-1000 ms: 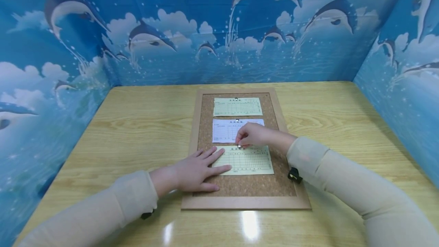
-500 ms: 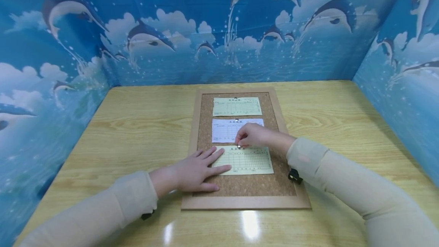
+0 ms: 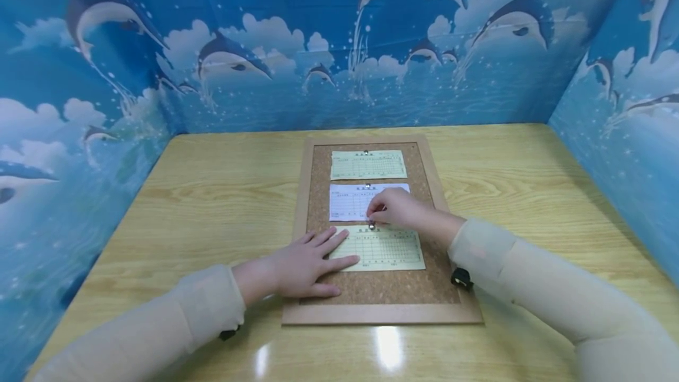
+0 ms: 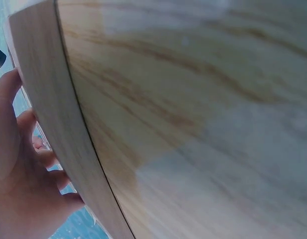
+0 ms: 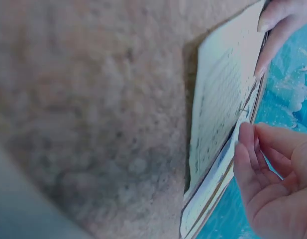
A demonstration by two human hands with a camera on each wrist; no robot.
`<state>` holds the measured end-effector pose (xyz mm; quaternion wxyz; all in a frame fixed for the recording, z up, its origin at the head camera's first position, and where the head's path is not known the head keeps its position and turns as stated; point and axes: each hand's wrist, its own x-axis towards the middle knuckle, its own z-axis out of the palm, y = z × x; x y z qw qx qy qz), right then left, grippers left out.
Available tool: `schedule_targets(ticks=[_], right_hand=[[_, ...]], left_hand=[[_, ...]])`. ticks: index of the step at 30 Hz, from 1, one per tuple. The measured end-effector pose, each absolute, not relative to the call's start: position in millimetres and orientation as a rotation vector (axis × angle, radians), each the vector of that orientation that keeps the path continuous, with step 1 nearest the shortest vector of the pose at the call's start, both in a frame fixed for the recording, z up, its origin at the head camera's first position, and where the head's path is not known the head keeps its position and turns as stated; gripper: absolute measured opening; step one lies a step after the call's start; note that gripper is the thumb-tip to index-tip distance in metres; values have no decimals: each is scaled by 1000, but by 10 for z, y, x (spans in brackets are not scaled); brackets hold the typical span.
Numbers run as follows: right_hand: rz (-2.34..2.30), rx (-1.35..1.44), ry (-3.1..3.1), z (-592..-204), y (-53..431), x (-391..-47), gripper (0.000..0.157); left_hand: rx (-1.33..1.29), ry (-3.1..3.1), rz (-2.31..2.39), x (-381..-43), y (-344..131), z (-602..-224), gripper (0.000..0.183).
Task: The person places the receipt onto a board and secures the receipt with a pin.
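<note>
My left hand (image 3: 305, 267) lies spread on the corkboard (image 3: 392, 289), its fingertips over the left side of the nearest yellow-green printed form (image 3: 383, 251). At the top middle of that form, my right hand (image 3: 396, 208) pinches a small silver push pin (image 3: 372, 226) between thumb and fingertips. In the right wrist view the right hand (image 5: 275, 172) has its fingertips together close over the paper, a thin pin just beyond them. Partly behind the right hand lies a white-lilac form (image 3: 347, 202). Farther up is a green form (image 3: 368, 165). Each has a silver pin at its top edge.
The board's wooden frame (image 3: 382, 313) rests on a light wood-grain table (image 3: 228, 193). Curtains printed with dolphins and clouds (image 3: 254, 93) enclose the back and both sides. Bare wood table shows to the left and right of the board.
Both hands keep nearly the same place. The right fingers stay at the push pin, with the forearm shifted very slightly to the right.
</note>
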<state>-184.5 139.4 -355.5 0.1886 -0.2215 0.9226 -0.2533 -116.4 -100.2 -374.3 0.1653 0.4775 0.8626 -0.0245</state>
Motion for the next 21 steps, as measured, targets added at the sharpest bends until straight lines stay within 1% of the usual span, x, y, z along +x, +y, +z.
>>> schedule_targets(ticks=[4,10,21], right_hand=[[-677,-689,2626,-3566,1401,-1775,4],[-653,-747,2674,-3611,1410,-1693,7],[-639,-767,2712,-3619,1403,-1677,4]], left_hand=[[1355,2458,-62,-1160,-1005,-3736,64],[1337,2455,-44,-1152,-1002,-3727,63],[1331,2460,-53,-1145,-1009,-3723,63]])
